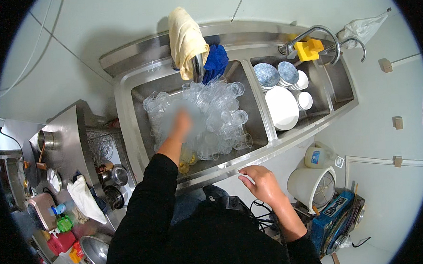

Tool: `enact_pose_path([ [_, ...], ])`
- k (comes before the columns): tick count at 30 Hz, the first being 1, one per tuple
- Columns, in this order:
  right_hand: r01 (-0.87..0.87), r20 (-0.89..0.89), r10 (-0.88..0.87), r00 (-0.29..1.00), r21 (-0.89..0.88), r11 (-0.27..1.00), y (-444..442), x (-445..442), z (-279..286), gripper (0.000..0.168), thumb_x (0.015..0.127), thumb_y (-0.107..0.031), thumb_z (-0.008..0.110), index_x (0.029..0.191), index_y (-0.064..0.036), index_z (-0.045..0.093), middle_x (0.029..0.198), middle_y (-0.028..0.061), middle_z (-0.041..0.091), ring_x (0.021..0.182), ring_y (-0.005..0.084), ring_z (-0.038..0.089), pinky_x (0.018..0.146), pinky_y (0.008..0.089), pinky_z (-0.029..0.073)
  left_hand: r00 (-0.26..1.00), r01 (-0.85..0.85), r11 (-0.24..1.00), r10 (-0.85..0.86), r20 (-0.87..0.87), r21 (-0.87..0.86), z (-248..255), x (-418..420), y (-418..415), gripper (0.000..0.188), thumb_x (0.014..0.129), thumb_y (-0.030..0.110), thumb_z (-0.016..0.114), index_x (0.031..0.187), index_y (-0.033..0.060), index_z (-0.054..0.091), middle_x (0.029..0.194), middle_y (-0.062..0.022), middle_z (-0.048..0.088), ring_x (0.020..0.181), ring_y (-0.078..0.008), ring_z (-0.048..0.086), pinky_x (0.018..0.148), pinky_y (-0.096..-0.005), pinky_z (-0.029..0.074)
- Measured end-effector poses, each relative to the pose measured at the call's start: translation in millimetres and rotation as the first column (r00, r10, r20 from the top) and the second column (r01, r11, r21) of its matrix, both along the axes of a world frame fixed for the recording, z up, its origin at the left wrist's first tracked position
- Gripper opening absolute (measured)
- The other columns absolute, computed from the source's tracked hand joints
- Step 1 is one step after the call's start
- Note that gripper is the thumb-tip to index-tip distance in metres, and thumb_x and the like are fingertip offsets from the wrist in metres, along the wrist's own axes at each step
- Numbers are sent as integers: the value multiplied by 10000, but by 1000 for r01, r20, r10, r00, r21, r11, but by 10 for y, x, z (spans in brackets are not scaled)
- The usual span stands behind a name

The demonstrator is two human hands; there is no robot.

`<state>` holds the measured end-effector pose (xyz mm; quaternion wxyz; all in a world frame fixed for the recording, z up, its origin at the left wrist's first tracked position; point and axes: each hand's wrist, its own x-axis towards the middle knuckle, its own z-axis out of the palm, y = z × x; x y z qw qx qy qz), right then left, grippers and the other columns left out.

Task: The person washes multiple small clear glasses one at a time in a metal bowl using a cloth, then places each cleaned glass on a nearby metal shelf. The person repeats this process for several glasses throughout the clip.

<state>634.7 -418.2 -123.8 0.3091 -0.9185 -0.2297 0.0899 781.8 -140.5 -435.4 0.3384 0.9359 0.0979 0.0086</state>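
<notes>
Many clear drinking glasses (pixel 228 113) lie heaped in the large left basin of a stainless steel sink (pixel 125 111). Over the left side of the heap is my left hand (pixel 181 122); a blurred patch covers its fingers, so whether they hold a glass cannot be told. My right hand (pixel 259 181) is in front of the sink's near rim, fingers curled and apart, with nothing in it. A cream cloth (pixel 186 41) hangs over the faucet (pixel 197 69), and a blue cloth (pixel 216 61) lies behind it. Some yellowish glasses (pixel 184 166) sit near the basin's front.
The middle basin holds a white plate (pixel 282 108), blue patterned bowls (pixel 266 75) and small white bowls (pixel 305 100). Yellow sponges (pixel 308 50) rest by a second faucet (pixel 329 29). At left is a cluttered steel counter (pixel 68 127); a white bucket (pixel 306 189) stands at right.
</notes>
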Motion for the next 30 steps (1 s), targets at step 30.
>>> enact_pose_path([
  [30, -220, -631, 377, 679, 314, 923, 891, 1227, -1187, 176, 877, -209, 626, 868, -33, 618, 787, 81, 660, 604, 189, 639, 520, 295, 494, 934, -15, 992, 59, 353, -127, 2198, -1955, -76, 543, 822, 6, 581, 1326, 67, 390, 1449, -145, 278, 1067, -254, 573, 815, -330, 521],
])
